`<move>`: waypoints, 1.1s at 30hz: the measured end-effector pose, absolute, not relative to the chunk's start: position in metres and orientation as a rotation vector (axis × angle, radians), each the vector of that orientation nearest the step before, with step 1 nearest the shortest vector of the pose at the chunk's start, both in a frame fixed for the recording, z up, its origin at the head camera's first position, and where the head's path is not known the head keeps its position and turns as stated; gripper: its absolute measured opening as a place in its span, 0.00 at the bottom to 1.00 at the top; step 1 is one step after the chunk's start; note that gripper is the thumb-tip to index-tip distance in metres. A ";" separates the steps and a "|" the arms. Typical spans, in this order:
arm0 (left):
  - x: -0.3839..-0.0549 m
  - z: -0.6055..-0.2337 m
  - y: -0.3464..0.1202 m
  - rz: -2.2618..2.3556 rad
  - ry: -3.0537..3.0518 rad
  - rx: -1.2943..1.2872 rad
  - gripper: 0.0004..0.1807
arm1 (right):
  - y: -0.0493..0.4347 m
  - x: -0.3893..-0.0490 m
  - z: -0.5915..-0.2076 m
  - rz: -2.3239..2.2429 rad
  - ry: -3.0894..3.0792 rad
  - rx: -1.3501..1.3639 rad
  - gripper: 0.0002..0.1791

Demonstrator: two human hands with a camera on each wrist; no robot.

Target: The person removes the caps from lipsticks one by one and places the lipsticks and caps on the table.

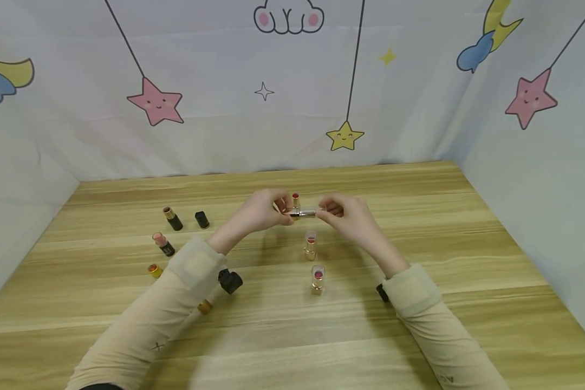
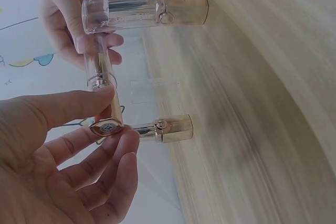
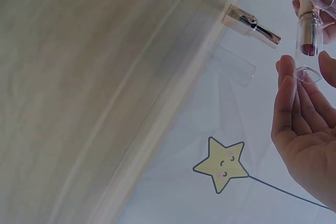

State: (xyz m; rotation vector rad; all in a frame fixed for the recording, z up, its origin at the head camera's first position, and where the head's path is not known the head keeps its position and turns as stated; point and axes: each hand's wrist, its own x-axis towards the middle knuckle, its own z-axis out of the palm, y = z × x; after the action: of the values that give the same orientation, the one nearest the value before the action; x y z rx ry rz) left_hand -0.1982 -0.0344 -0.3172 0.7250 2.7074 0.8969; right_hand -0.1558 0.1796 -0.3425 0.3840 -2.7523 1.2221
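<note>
Against a star-printed backdrop, above the wooden bench [image 1: 419, 227] at frame centre, the left hand [image 1: 260, 211] and right hand [image 1: 343, 212] pinched opposite ends of a horizontally held lipstick [image 1: 303, 213].

Light wooden table [image 1: 468, 260], pale fabric backdrop [image 1: 214, 130] on three sides, printed hanging stars, moons, clouds

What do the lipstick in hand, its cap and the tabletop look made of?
Gold lipstick base: shiny, mirror-like, probably metal or metallised plastic. Clear cap: see-through, likely hard plastic, red bullet visible inside. Pale wooden tabletop: matt, plank grain lines, wood or laminate.
</note>
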 end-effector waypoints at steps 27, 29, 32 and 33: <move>-0.206 -0.336 -0.038 0.921 2.649 0.614 0.11 | 0.201 -0.154 -0.345 1.133 -2.746 0.339 0.14; -0.206 -0.337 -0.037 0.910 2.643 0.589 0.11 | 0.201 -0.154 -0.346 1.117 -2.746 0.340 0.15; -0.206 -0.338 -0.035 0.891 2.631 0.564 0.11 | 0.201 -0.155 -0.347 1.086 -2.744 0.352 0.15; -0.206 -0.339 -0.035 0.891 2.630 0.570 0.11 | 0.201 -0.155 -0.347 1.075 -2.745 0.356 0.15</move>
State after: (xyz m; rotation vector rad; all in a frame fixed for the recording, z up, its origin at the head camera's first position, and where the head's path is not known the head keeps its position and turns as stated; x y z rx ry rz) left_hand -0.2057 -0.0346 -0.3386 0.5700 2.6296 0.8905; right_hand -0.1549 0.2010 -0.3471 0.3564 -2.7448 1.0752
